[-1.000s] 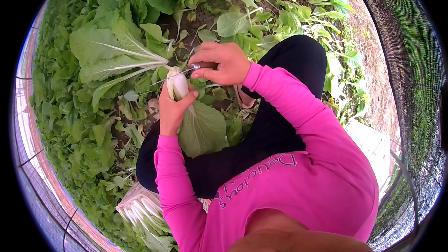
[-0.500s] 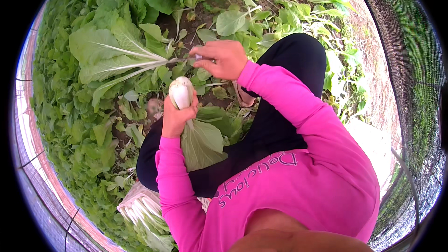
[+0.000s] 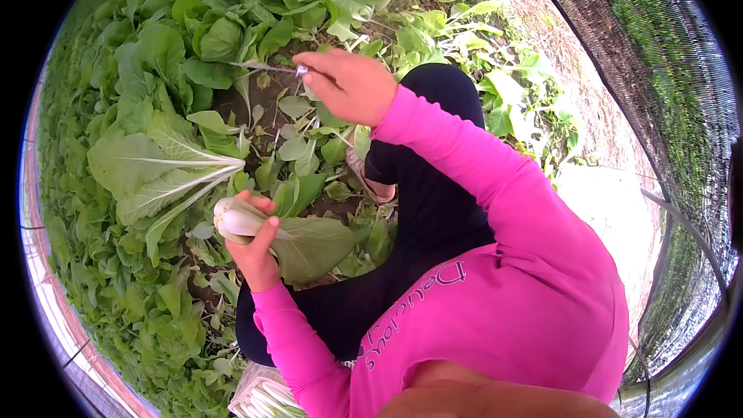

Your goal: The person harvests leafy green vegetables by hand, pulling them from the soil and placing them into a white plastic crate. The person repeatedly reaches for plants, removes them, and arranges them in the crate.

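My left hand point(image 3: 258, 254) is closed round a head of bok choy point(image 3: 316, 246). Its pale cut base sticks out past my fingers to the left, while its broad green leaves lie back over my black-trousered lap. Farther out, my right hand point(image 3: 352, 87) grips a small knife point(image 3: 263, 66) whose thin blade points left above the plants. The knife touches nothing that I can make out. Between the hands, to the left, large leaves with white ribs point(image 3: 166, 164) lean over the bed, their stem ends toward me.
Dense leafy greens point(image 3: 101, 263) fill the left and far side. Loose trimmed leaves lie on dark soil near my shoe point(image 3: 375, 182). By my left elbow is a container with white stalks point(image 3: 267, 399). Dark mesh netting point(image 3: 658, 54) rises along the right, beside a pale path.
The bok choy in my left hand has tilted, its base swinging left and its leaves right. My right hand with the knife has moved away from the white-ribbed leaves, and my view has shifted.
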Motion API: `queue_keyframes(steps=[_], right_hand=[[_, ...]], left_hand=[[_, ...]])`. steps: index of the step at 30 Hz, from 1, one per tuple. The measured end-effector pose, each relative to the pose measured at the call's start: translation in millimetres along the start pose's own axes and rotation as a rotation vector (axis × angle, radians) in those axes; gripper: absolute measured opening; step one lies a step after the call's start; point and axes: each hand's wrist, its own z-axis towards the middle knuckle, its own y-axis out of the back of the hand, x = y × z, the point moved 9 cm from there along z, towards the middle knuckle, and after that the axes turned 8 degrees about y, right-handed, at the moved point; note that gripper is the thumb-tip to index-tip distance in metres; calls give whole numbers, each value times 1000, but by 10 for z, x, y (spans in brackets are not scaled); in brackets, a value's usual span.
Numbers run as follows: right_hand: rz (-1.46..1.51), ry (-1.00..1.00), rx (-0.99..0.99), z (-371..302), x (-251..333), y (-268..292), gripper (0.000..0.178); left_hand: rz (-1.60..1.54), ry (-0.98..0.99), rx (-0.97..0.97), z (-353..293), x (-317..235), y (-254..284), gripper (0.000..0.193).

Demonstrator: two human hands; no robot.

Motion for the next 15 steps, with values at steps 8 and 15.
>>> queue_keyframes(steps=[8, 15], right_hand=[[-292, -357, -32, -240, -1520, 1049, 33], [-327, -670, 227, -1011, -2889, 553, 41]], left_hand=[[74, 37, -111, 37, 61, 71, 56], [159, 122, -144, 190, 185, 30, 54]])
